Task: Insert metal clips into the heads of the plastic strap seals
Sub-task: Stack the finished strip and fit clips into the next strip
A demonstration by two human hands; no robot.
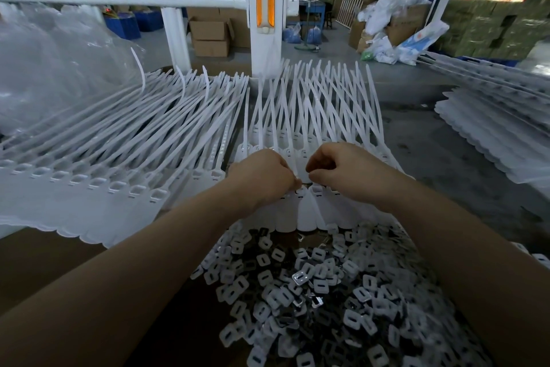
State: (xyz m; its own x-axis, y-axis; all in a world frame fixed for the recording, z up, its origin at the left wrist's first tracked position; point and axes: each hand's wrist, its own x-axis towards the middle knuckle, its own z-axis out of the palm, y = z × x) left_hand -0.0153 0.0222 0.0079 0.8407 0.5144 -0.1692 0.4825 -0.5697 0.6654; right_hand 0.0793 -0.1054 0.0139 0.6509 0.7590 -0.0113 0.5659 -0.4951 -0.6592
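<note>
Fingers of both hands are curled over the middle row of strap seals (297, 140) on the table (446, 164). The left hand (262, 176) and right hand (342, 170) each pinch at a seal head. Metal clips (312, 286) are heaped nearer.

White plastic strap seals (300, 128) lie in overlapping rows across the bench, straps fanned toward its far edge. A heap of small slotted metal clips (312, 292) fills the near edge.
</note>
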